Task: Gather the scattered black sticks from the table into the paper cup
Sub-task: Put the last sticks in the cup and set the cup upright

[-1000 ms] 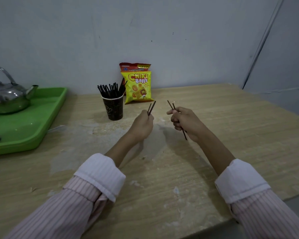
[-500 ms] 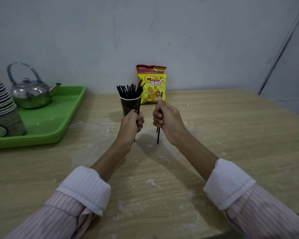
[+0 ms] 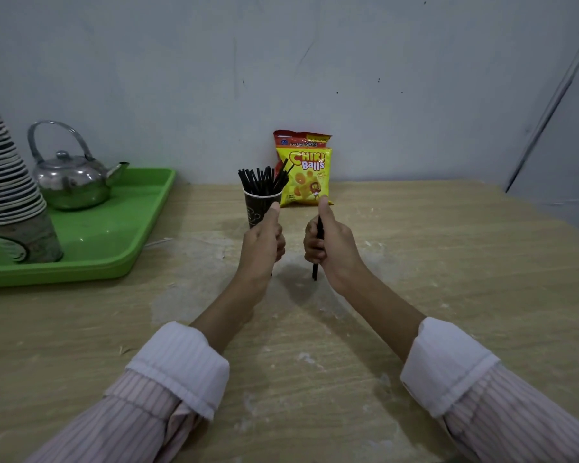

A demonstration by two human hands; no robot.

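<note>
Black sticks stand upright in the right hand, fist curled round them, thumb raised, lower ends poking out just above the wooden table. The left hand is also fisted with thumb up, near the paper cup, which already holds a full bunch of sticks fanned above its rim. Whether the left fist holds any stick I cannot tell for sure; only a dark sliver shows beneath it. Risk, as I judge it: the cup is light and crowded, so pushing more sticks in at an angle could tip it or flick some back out, and the left hand, so close, could knock it. A loose fist could also let the sticks slide down. How many sticks the right hand grips is hard to make out, and the cup's near side is partly hidden behind the left thumb. A Chiki Balls snack bag stands just behind the cup.
</note>
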